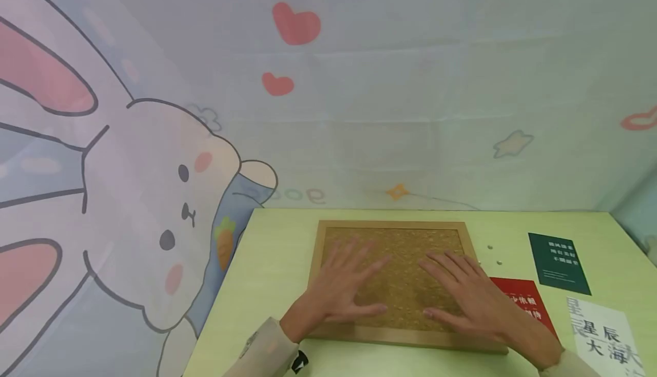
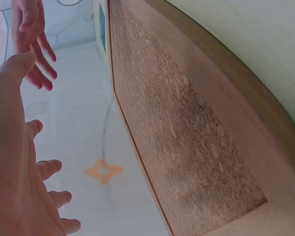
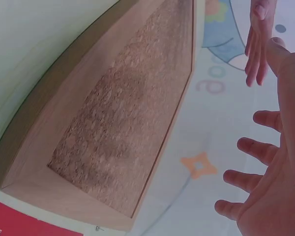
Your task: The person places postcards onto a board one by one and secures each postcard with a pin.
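Observation:
A cork board (image 1: 405, 280) in a light wooden frame lies flat on the table. Over its left half my left hand (image 1: 341, 283) hovers with fingers spread, holding nothing. My right hand (image 1: 469, 294) hangs above the board's right side, fingers spread and likewise holding nothing. Both wrist views show a gap between the palms and the cork. In the left wrist view the left hand (image 2: 12, 162) has its fingers apart; in the right wrist view the right hand (image 3: 275, 167) looks the same.
Right of the board lie a red card (image 1: 528, 300), partly behind the right forearm, a dark green card (image 1: 559, 263) and a white card (image 1: 605, 334) with dark characters. Small pushpin-like pieces (image 1: 490, 247) sit near the board's right edge. A printed rabbit curtain (image 1: 385, 109) hangs behind the table.

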`<state>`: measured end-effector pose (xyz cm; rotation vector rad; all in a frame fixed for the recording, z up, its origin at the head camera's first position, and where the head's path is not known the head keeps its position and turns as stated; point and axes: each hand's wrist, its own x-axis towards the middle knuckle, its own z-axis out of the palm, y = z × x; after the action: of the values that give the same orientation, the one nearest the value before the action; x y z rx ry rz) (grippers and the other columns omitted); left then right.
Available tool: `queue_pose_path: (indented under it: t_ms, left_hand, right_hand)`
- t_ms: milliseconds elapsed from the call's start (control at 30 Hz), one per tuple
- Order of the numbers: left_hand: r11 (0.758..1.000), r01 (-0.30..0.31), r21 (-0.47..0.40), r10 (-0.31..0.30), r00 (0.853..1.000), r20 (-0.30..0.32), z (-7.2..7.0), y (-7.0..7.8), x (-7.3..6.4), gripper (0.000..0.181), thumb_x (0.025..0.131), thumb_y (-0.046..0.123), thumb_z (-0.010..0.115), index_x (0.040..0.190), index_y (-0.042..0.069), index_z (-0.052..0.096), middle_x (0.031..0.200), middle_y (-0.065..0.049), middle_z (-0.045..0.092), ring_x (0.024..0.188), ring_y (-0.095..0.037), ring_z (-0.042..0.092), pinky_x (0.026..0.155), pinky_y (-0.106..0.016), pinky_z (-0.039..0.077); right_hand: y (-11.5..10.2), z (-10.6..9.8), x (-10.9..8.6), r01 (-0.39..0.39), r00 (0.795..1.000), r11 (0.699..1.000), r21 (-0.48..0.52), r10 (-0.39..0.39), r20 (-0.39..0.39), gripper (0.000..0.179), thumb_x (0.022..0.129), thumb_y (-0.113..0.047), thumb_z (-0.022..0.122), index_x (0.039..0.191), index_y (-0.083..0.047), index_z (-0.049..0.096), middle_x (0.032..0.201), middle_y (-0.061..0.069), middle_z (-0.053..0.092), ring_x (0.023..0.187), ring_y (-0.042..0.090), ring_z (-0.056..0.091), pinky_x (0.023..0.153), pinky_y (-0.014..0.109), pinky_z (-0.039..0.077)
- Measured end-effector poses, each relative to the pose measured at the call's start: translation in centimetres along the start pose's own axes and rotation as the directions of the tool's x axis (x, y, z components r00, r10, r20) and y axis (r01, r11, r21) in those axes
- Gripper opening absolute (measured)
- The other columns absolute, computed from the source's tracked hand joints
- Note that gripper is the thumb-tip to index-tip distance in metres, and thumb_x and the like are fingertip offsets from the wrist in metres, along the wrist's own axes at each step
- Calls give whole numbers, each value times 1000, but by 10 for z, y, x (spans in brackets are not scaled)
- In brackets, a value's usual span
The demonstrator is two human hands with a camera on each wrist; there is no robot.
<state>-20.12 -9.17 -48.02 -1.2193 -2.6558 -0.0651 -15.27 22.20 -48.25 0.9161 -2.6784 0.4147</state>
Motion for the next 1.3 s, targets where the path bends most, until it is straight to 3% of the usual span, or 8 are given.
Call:
queue_pose_path:
  t_ms: [333, 533, 667, 767, 933, 1000, 1200, 1300]
  left_hand:
    - [988, 28, -153, -39, 997, -66, -2, -18, -4, 87, 94, 70, 56, 166, 32, 24, 167, -4, 28, 153, -31, 24, 120, -61, 20]
    - [931, 191, -312, -214, 976, -41, 2, -34, -12, 83, 97, 68, 53, 164, 26, 30, 163, -1, 36, 146, -32, 39, 109, -63, 37]
    - [844, 340, -415, -365, 931, 20, 5, -44, -21, 81, 97, 67, 54, 162, 22, 35, 157, -11, 44, 138, -39, 47, 104, -63, 42]
    - [770, 452, -451, -471, 879, 76, 11, -53, -29, 81, 98, 64, 58, 162, 19, 35, 152, -19, 45, 134, -42, 48, 102, -63, 44]
    - [604, 597, -528, -602, 776, 188, 24, -70, -44, 82, 99, 60, 60, 158, 7, 38, 144, -25, 50, 130, -45, 51, 99, -63, 45]
    - [542, 618, -569, -624, 750, 219, 29, -75, -50, 80, 100, 55, 61, 154, 0, 41, 139, -27, 54, 125, -45, 55, 97, -62, 47]
    - [398, 606, -689, -621, 731, 284, 37, -83, -60, 74, 101, 42, 63, 148, -12, 42, 128, -32, 61, 99, -36, 70, 77, -48, 59]
    - [359, 603, -713, -607, 731, 313, 43, -85, -63, 73, 101, 36, 66, 148, -14, 41, 125, -31, 62, 85, -29, 72, 72, -44, 60]
  right_hand:
    - [13, -5, 0, -30, 1000, 999, 25, 30, -1, 81, 91, -56, 74, 156, -19, 44, 155, 10, 46, 139, 44, 44, 107, 68, 33]
    - [24, -10, -5, -71, 997, 996, 44, 72, -9, 82, 90, -53, 77, 156, -16, 45, 154, 12, 47, 138, 42, 44, 105, 69, 34]
    - [35, -13, -11, -107, 994, 994, 33, 107, -12, 84, 88, -55, 78, 155, -16, 46, 152, 14, 48, 135, 43, 48, 102, 71, 36]
    - [45, -16, -18, -153, 988, 988, 18, 153, -11, 85, 86, -56, 79, 153, -14, 47, 150, 15, 49, 131, 46, 50, 97, 73, 39]
    - [67, -23, -31, -301, 952, 954, 14, 299, 70, 90, 83, -62, 79, 151, -12, 47, 148, 21, 49, 129, 48, 47, 92, 79, 37]
    - [80, -26, -38, -344, 935, 939, 22, 340, 98, 91, 81, -63, 80, 149, -11, 48, 146, 23, 50, 126, 49, 47, 92, 79, 39]
    - [124, -26, -66, -420, 901, 905, 67, 407, 149, 94, 76, -58, 87, 144, -3, 51, 139, 29, 52, 119, 51, 49, 88, 74, 46]
    - [141, -21, -77, -454, 882, 886, 88, 434, 186, 97, 71, -54, 91, 140, 2, 52, 134, 32, 54, 115, 51, 51, 85, 70, 51]
